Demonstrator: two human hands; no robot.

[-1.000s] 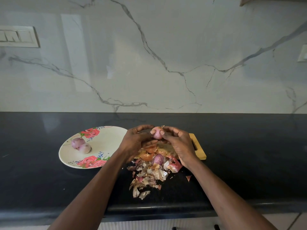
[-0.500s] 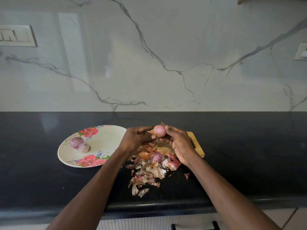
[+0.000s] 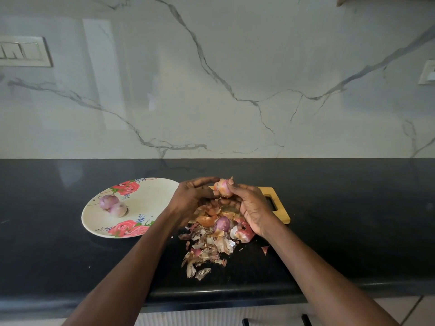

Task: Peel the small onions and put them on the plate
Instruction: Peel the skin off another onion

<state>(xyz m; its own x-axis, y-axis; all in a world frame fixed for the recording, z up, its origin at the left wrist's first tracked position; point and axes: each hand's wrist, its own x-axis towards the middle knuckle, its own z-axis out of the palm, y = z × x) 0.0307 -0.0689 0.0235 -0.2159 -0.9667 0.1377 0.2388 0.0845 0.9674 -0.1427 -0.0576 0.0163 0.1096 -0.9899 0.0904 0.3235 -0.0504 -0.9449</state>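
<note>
**Right grip pinches a small onion above the peel heap**

The right hand has its grip pinched on a small onion, thumb and fingertips curled round it, with loose papery skin hanging from its underside. The hand is raised off the desk, palm turned toward the left, forearm running in from the near right edge. The left hand faces it, forearm coming from the near left edge. Its index finger reaches out to the onion's left side and its thumb sits just below; the remaining fingers are loosely curled. Whether the left grip truly pinches the onion or only touches it cannot be told.

The held onion hovers over the middle of the desk, above a wooden cutting board whose handle cutout shows beyond the right hand. Under both hands lies a heap of onion peels, spreading toward the near edge. Another onion rests among the peels, purple and partly skinned.

Left of the hands, a floral plate sits on the desk with two peeled onions touching each other near its left side.
</note>
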